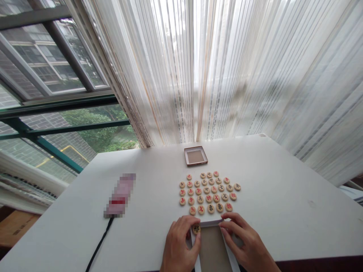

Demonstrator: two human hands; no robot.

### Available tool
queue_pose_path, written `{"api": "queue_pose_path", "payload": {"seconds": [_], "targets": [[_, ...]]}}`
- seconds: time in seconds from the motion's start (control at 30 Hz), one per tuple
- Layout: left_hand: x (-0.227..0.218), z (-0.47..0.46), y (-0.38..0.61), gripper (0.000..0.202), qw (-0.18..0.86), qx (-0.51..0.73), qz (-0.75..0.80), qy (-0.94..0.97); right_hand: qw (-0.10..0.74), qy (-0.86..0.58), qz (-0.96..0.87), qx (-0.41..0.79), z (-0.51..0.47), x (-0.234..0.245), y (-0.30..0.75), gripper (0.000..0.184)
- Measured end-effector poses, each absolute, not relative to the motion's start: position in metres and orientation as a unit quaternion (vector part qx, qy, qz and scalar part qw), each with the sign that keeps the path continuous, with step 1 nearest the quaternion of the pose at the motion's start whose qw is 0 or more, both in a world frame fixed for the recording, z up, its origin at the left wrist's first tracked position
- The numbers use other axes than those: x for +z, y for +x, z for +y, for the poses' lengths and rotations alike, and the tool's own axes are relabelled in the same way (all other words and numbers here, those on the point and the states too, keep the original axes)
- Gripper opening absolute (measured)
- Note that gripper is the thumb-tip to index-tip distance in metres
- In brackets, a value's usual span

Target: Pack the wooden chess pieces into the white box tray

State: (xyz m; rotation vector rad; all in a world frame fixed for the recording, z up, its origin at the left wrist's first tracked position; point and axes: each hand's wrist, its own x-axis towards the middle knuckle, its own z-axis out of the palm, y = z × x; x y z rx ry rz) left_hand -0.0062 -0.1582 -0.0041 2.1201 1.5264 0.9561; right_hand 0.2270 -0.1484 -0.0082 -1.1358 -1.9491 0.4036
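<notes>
My left hand [179,241] pinches a round wooden Chinese chess piece [196,229] with a black character between thumb and fingers, over the left wall of a shallow box [208,223]. The box has white walls and a brown bottom. Its far right corner is between the closed fingers of my right hand [246,238]. Just beyond the box, several more Chinese chess pieces [209,198] lie face up in uneven rows, marked in red or black. Part of something reddish peeks out beneath my left hand.
A box lid [196,156] lies with its inside up behind the pieces on the white table [153,196]. To the left is a blurred-out pinkish object [120,194] with a black cable [99,241]. Curtains [181,75] hang along the table's far edge, beside a window [56,68].
</notes>
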Motion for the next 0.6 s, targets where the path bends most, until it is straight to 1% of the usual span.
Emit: {"api": "queue_pose_path", "payload": {"seconds": [0.1, 0.33, 0.5, 0.6], "targets": [[-0.006, -0.159, -0.007, 0.026, 0.186, 0.342, 0.541, 0.746, 0.409, -0.458, -0.772, 0.166, -0.149, -0.007, 0.227, 0.015], [-0.008, -0.159, -0.009, 0.022, 0.222, 0.393, 0.553, 0.7, 0.437, -0.47, -0.753, 0.141, -0.148, -0.007, 0.231, 0.017], [-0.002, -0.162, -0.005, 0.023, 0.192, 0.381, 0.544, 0.723, 0.427, -0.465, -0.76, 0.155, -0.148, -0.008, 0.231, 0.016], [0.002, -0.163, -0.003, 0.023, 0.193, 0.363, 0.543, 0.732, 0.419, -0.466, -0.764, 0.155, -0.149, -0.009, 0.23, 0.016]]}}
